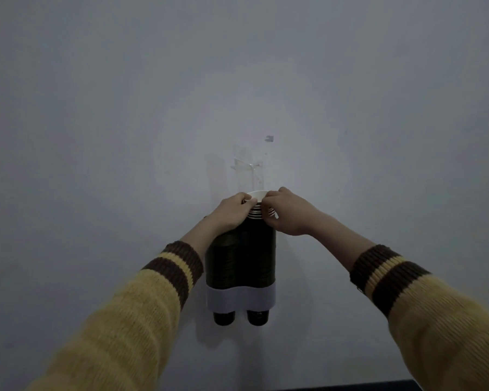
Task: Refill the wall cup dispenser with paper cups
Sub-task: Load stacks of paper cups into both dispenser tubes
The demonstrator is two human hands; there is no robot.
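Where the pale grey painted wall [96,136] rises just above the dispenser, strips of clear peeling tape [246,165] and a small torn grey scrap [269,138] cling to it, and a dark flat edge [378,387] crosses the bottom right corner. Two yellow knitted sleeves with brown striped cuffs [167,266] reach in from below, and the hands cover the top of the dispenser, so its upper opening is hidden. The dark twin-tube wall dispenser [237,263] hangs upright against the wall, its lower part wrapped by a white band [240,299]. At its top, over the right-hand tube, sits the nested stack of white-rimmed paper cups [257,210], the topmost rim showing as a pale oval. The left hand [233,210] pinches the stack's rims from its side with curled fingers, and the right hand [285,213] wraps its fingers round the same rims from the other side. Counted: one dispenser with two tubes, one white band, two dark cup bottoms [224,318] poking out beneath it side by side, and one stack whose rims are too fine to number.
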